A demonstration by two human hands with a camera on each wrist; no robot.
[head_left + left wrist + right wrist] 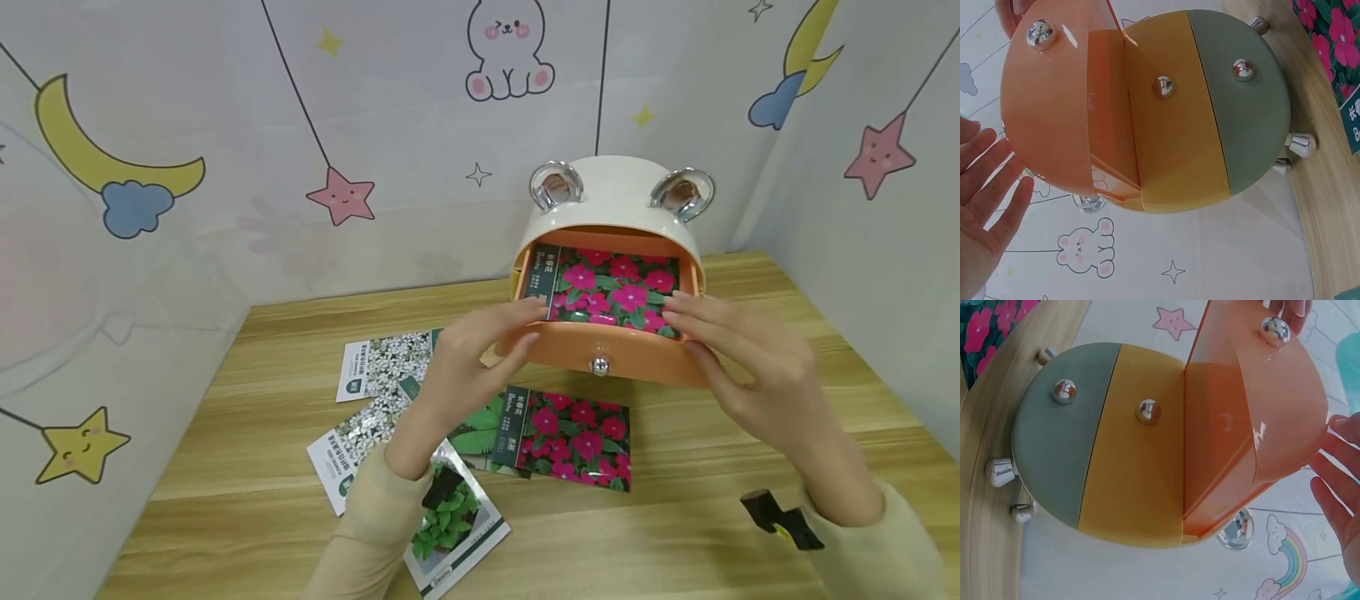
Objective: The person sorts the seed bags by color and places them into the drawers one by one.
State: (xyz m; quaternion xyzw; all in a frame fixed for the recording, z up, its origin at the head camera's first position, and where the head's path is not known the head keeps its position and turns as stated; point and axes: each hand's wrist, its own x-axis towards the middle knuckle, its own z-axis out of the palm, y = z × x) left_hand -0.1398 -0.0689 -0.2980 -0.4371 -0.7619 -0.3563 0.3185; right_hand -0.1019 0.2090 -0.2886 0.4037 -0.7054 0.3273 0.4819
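A small rounded chest [615, 196] with silver ears has its orange top drawer [652, 358] pulled out. In that drawer lies a packet with pink flowers [626, 292], its dark label to the left. My left hand [472, 354] is at the drawer's left front corner, fingertips over the packet's near left edge, thumb lower by the front. At the opposite corner is my right hand [757, 358], its fingertips over the packet's right edge. Both wrist views show mostly straight fingers beside the orange drawer, above the yellow drawer [1172, 137] and green drawer [1054, 437], which are closed.
In front of the chest lies a second pink-flower packet [573, 437] on the wooden table [675, 533]. To its left, white-flower packets [397, 362] and a green-leaf packet [457, 525] lie scattered, partly behind my left forearm. A cartoon-printed wall [420, 125] stands behind the chest.
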